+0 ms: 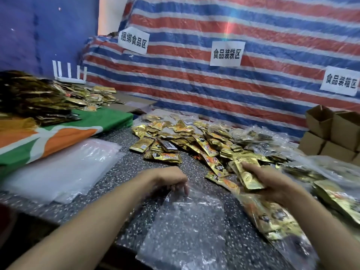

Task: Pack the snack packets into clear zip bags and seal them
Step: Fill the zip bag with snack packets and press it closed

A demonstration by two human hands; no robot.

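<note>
Clear zip bag (pixel 185 227) lies flat on the speckled counter (pixel 120 172), left hand (pixel 169 180) pinching its mouth edge, probably to open it, while right hand (pixel 276 184) grips a gold packet stack (pixel 247 172) beside the loose pile (pixel 194 141), apparently for loading.

Gold packets (pixel 248 175) in right hand (pixel 272 184)

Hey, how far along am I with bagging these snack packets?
Done: at least one filled bag lies by your right arm; I can't tell if it's sealed. In hand: your left hand pinches the top of an empty bag, and your right hand holds a handful of packets. Left: a big loose pile and a stack of unused bags.
</note>
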